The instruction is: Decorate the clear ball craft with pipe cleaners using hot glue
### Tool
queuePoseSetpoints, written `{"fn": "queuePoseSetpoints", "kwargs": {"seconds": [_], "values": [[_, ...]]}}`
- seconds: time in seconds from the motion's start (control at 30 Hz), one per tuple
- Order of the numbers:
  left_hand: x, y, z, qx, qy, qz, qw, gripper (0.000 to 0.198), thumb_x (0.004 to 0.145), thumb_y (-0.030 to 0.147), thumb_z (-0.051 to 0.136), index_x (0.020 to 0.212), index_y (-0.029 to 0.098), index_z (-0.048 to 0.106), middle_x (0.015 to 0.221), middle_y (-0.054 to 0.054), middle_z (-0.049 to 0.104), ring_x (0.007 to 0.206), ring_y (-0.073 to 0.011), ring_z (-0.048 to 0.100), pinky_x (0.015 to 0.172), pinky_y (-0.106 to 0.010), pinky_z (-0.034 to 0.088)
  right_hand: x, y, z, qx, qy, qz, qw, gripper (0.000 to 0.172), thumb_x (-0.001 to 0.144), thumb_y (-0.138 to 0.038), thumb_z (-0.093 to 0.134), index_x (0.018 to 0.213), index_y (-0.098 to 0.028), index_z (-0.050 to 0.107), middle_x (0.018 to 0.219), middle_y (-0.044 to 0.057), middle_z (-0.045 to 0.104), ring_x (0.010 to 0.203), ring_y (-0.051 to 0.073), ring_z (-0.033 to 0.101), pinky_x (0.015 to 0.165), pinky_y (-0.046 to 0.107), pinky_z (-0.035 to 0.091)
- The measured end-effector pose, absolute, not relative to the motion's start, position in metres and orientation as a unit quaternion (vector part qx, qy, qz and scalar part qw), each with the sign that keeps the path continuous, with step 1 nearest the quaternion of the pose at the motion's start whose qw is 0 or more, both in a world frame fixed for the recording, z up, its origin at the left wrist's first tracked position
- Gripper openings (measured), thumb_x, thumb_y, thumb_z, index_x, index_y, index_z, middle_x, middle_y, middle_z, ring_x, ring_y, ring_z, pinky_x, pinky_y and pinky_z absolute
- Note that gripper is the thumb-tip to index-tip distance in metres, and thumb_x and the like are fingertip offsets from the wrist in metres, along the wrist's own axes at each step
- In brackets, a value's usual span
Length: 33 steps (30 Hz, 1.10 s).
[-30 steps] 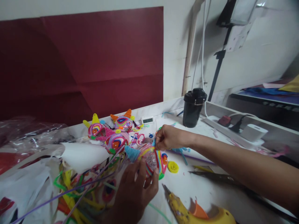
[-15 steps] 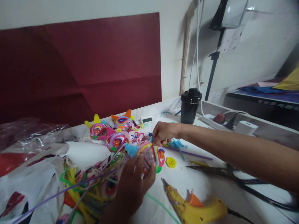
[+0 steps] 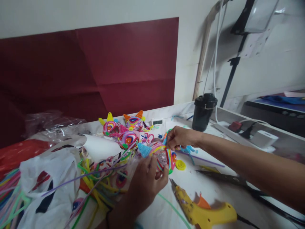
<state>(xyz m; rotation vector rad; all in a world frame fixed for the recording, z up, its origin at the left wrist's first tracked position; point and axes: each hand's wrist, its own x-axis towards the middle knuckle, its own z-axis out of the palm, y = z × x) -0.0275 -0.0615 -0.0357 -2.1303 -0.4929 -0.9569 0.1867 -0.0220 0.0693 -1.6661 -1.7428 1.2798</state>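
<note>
A rounded craft piece (image 3: 170, 157) striped with colourful pipe cleaners lies tilted on the table, with a blue horn-shaped ear (image 3: 144, 149) on its left and an orange eye on its right. My left hand (image 3: 149, 179) grips its near side, thumb and fingers on either side of a clear, shiny patch. On top, my right hand (image 3: 178, 138) has its fingers closed in a pinch at a second blue ear, mostly hidden by the fingers. A yellow pipe-cleaner coil (image 3: 180, 165) lies just right of the piece. Blue pipe-cleaner strands (image 3: 189, 151) lie behind the right hand.
A yellow glue gun (image 3: 207, 213) lies front right, near black scissors (image 3: 221, 176). Similar finished-looking craft heads (image 3: 130, 138) stand behind. A black cup (image 3: 203, 113) and a power strip (image 3: 228, 132) are at back right. Loose pipe cleaners (image 3: 95, 194) and a white plastic bag (image 3: 57, 181) lie left.
The camera has turned somewhat left, so the whole scene sits further right in view. Both hands stay on the striped craft piece, with little visible change in their hold.
</note>
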Motion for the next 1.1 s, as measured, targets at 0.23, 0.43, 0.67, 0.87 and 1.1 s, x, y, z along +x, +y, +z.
{"fn": "queuePoseSetpoints", "kwargs": {"seconds": [0.23,0.43,0.67,0.87,1.1], "values": [[-0.027,-0.067,-0.032,-0.829,-0.202,-0.363,0.375,0.03,0.078,0.017,0.073,0.106,0.022,0.063,0.109,-0.016,0.063,0.099,-0.0273,0.063,0.077,-0.04,0.057,0.19,-0.023,0.061,-0.581,-0.644,0.448,0.218,0.008,0.056,-0.022,0.064,0.051,-0.017,0.06,0.04,-0.005,0.051,0.04,0.007,0.041,0.038,0.019,0.025],[-0.023,-0.07,-0.029,-0.819,-0.222,-0.378,0.37,0.027,0.079,0.019,0.073,0.104,0.022,0.062,0.107,-0.015,0.064,0.097,-0.0256,0.064,0.075,-0.038,0.058,0.194,-0.022,0.055,-0.558,-0.661,0.445,0.233,0.011,0.056,-0.026,0.065,0.052,-0.017,0.061,0.042,-0.005,0.051,0.041,0.007,0.041,0.039,0.019,0.028],[-0.022,-0.071,-0.029,-0.825,-0.234,-0.374,0.353,0.025,0.08,0.016,0.07,0.104,0.02,0.062,0.111,-0.019,0.062,0.098,-0.0265,0.063,0.075,-0.037,0.058,0.198,-0.017,0.046,-0.528,-0.685,0.433,0.252,0.011,0.056,-0.027,0.062,0.053,-0.017,0.061,0.046,-0.003,0.053,0.045,0.008,0.044,0.045,0.021,0.035],[-0.022,-0.069,-0.029,-0.825,-0.24,-0.378,0.345,0.027,0.08,0.015,0.071,0.105,0.019,0.062,0.114,-0.02,0.061,0.099,-0.027,0.063,0.075,-0.038,0.058,0.197,-0.017,0.048,-0.535,-0.701,0.395,0.258,0.009,0.056,-0.025,0.059,0.055,-0.017,0.063,0.048,-0.003,0.054,0.047,0.009,0.044,0.047,0.022,0.036],[-0.023,-0.07,-0.032,-0.825,-0.241,-0.364,0.359,0.033,0.078,0.018,0.074,0.108,0.019,0.061,0.114,-0.02,0.061,0.103,-0.0286,0.063,0.077,-0.039,0.058,0.197,-0.019,0.045,-0.539,-0.707,0.373,0.265,0.011,0.057,-0.025,0.056,0.058,-0.017,0.064,0.051,-0.002,0.057,0.048,0.01,0.046,0.047,0.022,0.037]]}}
